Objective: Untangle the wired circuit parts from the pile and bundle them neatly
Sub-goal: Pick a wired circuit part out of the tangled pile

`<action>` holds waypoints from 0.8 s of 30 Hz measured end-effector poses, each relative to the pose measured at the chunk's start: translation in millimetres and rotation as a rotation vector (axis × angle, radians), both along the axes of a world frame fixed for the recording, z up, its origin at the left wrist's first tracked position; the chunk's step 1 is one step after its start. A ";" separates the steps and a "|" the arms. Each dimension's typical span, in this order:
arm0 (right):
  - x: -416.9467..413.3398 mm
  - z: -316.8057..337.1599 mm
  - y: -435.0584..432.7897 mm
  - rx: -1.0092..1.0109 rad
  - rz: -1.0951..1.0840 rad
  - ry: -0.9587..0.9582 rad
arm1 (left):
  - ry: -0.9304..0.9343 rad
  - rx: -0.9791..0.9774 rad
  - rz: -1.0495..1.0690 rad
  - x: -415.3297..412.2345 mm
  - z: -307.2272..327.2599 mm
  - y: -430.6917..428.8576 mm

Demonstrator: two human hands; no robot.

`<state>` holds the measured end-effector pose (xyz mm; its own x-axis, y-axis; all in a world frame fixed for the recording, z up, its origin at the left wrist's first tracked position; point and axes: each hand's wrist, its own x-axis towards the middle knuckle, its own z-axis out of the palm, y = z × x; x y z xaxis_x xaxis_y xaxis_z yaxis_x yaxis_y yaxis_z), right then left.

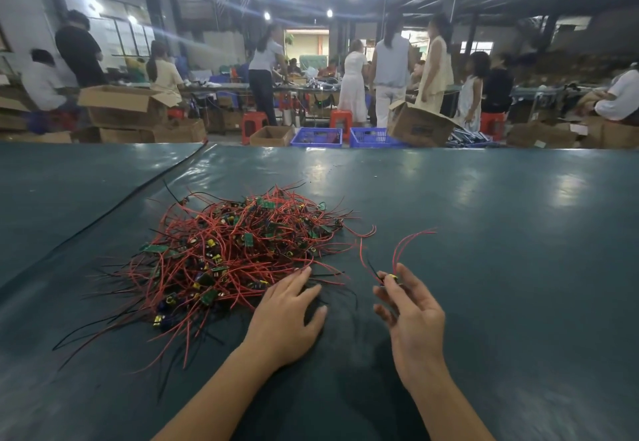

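- One wide table (484,233) with a dark green, shiny cover fills the lower part of the view. A thin black cable (138,188) runs slantwise across its left side.
- Many people stand and sit at benches beyond the far edge, among cardboard boxes (418,126), two blue baskets (316,137) and red stools (254,122).
- A big pile (235,250) of small green circuit boards with red and black wires lies on the table, left of centre. It is thoroughly tangled, and loose wire ends stick out on every side.
- The left hand (287,316) lies palm down at the near right edge of the pile. Its fingers are spread and straight, the fingertips resting on stray wires there without gripping any.
- The right hand (411,316) is raised just right of the left one, apart from the pile, palm turned inward. Its thumb and first fingers pinch a single part, and the other fingers are loosely bent.
- That single part (390,278) is a small dark piece with a yellow spot, clear of the pile. Its red wires (408,243) curve up and away to the right, and a short black wire points left.
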<state>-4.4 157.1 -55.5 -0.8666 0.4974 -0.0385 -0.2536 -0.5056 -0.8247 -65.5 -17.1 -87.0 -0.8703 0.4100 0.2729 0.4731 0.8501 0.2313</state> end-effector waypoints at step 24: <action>19.2 -5.1 -37.4 0.383 0.106 -0.171 | -0.314 1.319 0.041 43.2 17.5 22.9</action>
